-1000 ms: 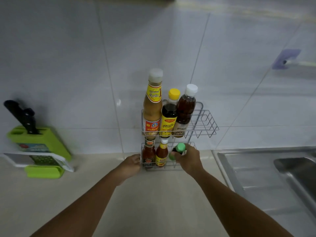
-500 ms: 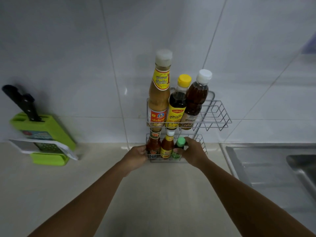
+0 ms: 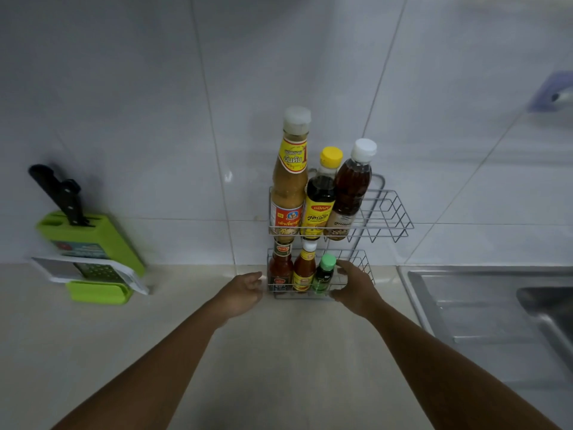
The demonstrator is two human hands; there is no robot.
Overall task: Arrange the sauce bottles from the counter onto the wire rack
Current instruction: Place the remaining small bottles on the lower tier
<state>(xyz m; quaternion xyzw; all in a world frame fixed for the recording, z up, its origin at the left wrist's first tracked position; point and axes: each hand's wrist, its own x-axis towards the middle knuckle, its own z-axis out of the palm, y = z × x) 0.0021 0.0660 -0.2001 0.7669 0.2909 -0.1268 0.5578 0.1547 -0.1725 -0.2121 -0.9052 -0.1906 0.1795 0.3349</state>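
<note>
A two-tier wire rack (image 3: pixel 391 217) stands on the counter against the tiled wall. Its upper tier holds a tall tan sauce bottle (image 3: pixel 290 184), a dark bottle with a yellow cap (image 3: pixel 321 198) and a brown bottle with a white cap (image 3: pixel 353 187). In the lower tier are a red sauce bottle (image 3: pixel 280 270), an orange sauce bottle (image 3: pixel 304 270) and a small green-capped bottle (image 3: pixel 324 274). My right hand (image 3: pixel 355 288) is cupped just right of the green bottle at the lower basket's front, fingers apart. My left hand (image 3: pixel 245 290) hovers beside the rack's lower left corner, holding nothing.
A green knife block (image 3: pixel 90 240) with black-handled knives and a grater tray (image 3: pixel 93 274) sit at the left against the wall. A steel sink (image 3: pixel 483 305) lies to the right of the rack. A purple hook (image 3: pixel 550 91) is on the wall at far right.
My right hand has let go of the green-capped bottle and shifted slightly right; the bottle now stands alone in the lower tier. The left hand stays by the rack's left side.
</note>
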